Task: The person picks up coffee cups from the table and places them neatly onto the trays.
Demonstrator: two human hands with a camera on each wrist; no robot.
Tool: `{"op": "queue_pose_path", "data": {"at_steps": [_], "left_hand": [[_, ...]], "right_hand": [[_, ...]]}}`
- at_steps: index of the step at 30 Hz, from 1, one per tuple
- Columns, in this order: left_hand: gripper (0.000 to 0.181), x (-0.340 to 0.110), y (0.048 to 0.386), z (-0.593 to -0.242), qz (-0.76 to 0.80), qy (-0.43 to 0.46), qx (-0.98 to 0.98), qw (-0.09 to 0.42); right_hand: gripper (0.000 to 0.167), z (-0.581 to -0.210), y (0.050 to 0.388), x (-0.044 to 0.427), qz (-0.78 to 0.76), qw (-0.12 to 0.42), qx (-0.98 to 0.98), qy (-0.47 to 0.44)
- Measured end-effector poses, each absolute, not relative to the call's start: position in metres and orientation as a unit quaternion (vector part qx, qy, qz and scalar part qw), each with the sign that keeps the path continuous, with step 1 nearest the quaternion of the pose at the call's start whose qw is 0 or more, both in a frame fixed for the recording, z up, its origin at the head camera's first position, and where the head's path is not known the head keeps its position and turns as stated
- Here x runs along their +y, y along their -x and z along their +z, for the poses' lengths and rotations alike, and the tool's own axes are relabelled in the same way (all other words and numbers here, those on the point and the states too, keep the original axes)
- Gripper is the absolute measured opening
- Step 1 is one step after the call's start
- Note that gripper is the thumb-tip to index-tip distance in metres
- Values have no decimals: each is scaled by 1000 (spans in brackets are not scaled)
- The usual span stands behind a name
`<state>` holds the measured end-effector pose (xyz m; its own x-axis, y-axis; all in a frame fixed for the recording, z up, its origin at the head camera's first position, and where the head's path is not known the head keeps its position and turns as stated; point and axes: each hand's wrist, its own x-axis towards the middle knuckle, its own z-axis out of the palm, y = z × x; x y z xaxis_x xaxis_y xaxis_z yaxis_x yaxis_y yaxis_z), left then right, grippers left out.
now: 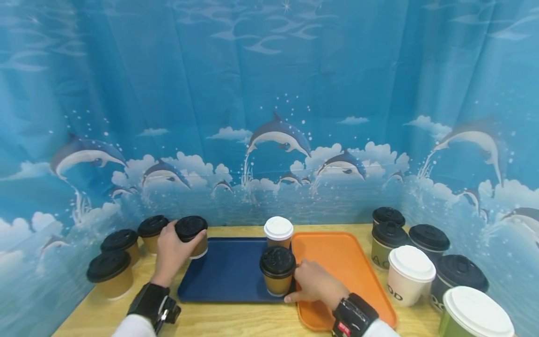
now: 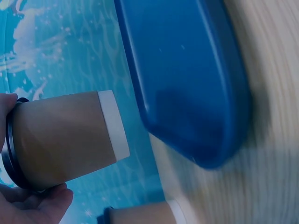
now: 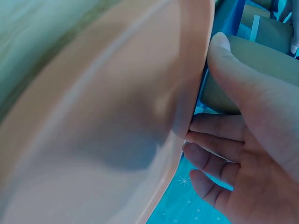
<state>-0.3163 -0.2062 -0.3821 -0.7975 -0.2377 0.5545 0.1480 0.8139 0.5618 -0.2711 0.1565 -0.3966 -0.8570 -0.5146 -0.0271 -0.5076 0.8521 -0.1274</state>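
Note:
My left hand [image 1: 173, 252] grips a brown paper coffee cup [image 2: 65, 135] by its black lid [image 1: 191, 227], thumb and fingers on opposite sides. The cup hangs upright beside the far left corner of the blue tray [image 1: 227, 269]. My right hand [image 1: 316, 283] is over the left edge of the orange tray [image 1: 341, 262], next to another brown cup [image 1: 278, 274] with a black lid. That cup stands near the blue tray's right end. In the right wrist view, the thumb [image 3: 233, 70] lies straight along the cup's side, with the other fingers loosely bent near the tray rim.
A white-lidded cup [image 1: 279, 231] stands behind the black-lidded one. Several brown cups [image 1: 110, 274] line the left side of the wooden table [image 1: 227, 323]. Larger black- and white-lidded cups [image 1: 410, 276] crowd the right side. A dolphin-print curtain [image 1: 269, 93] encloses the table.

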Motion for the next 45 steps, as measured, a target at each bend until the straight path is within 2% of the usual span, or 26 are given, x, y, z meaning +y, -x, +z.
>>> {"op": "queue_pose_path", "data": {"at_steps": [6, 23, 30, 45], "left_hand": [[91, -187, 315, -376, -321, -4, -898, 300], [90, -128, 327, -379, -306, 43, -901, 305], [90, -105, 335, -383, -301, 37, -911, 278], [94, -88, 352, -389, -318, 20, -912, 260]], "right_hand": [[57, -396, 270, 157, -65, 34, 963, 260], [55, -403, 272, 162, -68, 7, 958, 279], [54, -403, 271, 162, -70, 12, 957, 281], [50, -403, 273, 161, -65, 17, 954, 292]]}}
